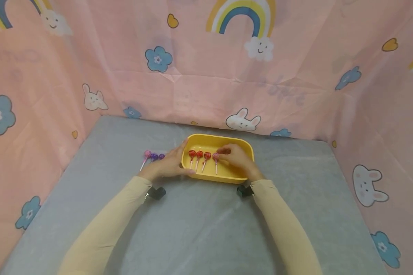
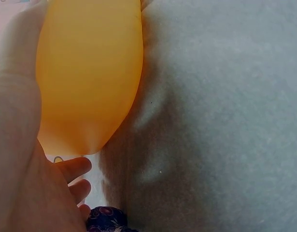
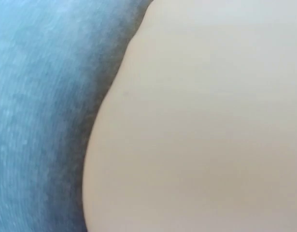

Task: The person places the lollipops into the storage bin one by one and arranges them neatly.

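Note:
A shallow yellow plastic tray (image 1: 223, 178) sits on the grey tabletop. My left hand (image 1: 170, 163) holds its left end, thumb at the front side and forefinger toward the back corner. In the left wrist view the tray's wall (image 2: 90, 72) lies against this hand, its other fingers loosely bent. Inside the tray, three red lollipops (image 1: 199, 154) lie in a row with white sticks toward me. Beside them is a pink lollipop (image 1: 215, 156), its head pinched by the fingertips of my right hand (image 1: 236, 156). The right wrist view shows mostly a pale, blurred surface.
Left of the tray, partly behind my left hand, lie a pink lollipop (image 1: 147, 154) and purple lollipops (image 1: 154, 156). A pink patterned curtain (image 1: 206, 88) encloses the grey table (image 1: 192, 229) at the back and sides. Dark wrist cameras (image 1: 157, 193) hang beneath both wrists.

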`<action>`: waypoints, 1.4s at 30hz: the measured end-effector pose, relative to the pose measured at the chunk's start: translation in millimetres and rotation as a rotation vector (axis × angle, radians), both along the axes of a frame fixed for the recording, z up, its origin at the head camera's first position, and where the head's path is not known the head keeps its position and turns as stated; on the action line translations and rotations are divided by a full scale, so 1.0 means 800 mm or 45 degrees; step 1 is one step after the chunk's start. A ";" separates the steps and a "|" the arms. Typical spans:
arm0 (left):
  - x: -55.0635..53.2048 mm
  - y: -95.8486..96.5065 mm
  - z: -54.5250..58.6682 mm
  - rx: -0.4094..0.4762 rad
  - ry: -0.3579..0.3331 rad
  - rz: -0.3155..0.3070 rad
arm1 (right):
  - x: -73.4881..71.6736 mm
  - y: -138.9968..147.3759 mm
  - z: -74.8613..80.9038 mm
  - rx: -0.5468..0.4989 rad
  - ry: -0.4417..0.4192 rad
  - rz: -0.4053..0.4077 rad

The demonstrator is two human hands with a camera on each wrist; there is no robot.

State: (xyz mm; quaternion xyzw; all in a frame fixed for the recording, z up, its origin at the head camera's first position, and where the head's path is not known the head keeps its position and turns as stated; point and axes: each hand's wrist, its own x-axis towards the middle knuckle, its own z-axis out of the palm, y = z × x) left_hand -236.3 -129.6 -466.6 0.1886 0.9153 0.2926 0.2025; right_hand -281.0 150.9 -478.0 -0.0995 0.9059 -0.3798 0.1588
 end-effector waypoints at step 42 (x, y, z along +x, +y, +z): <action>0.005 0.002 0.003 0.019 0.035 0.022 | 0.012 0.016 0.029 0.162 0.238 0.155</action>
